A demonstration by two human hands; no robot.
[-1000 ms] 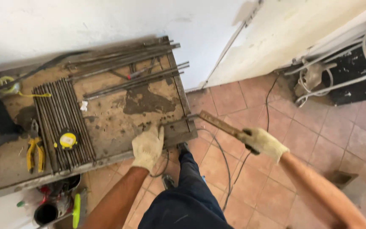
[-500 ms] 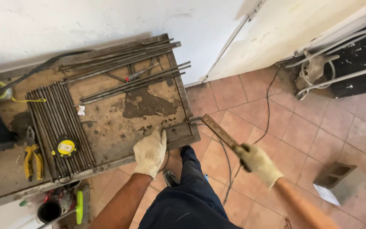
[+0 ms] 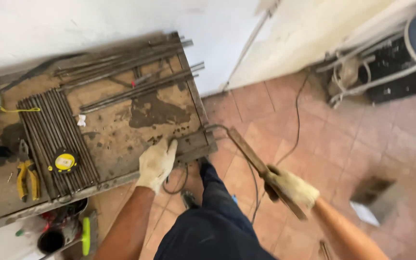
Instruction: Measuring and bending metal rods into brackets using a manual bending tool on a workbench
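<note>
Left hand [image 3: 156,163] pressed flat on counter [image 3: 121,139] edge; right hand [image 3: 292,188] grips bending lever [image 3: 261,168]. Risk: lever slipping off rod [image 3: 215,127], jerking loose.

The right hand [image 3: 292,188] has pulled the long rusty lever [image 3: 261,171] down and towards the person's body, so it now points more steeply to the floor. The left hand [image 3: 156,163] has moved slightly along the edge of the workbench [image 3: 121,180]. The small open box [image 3: 374,200] on the floor has come into view.
</note>
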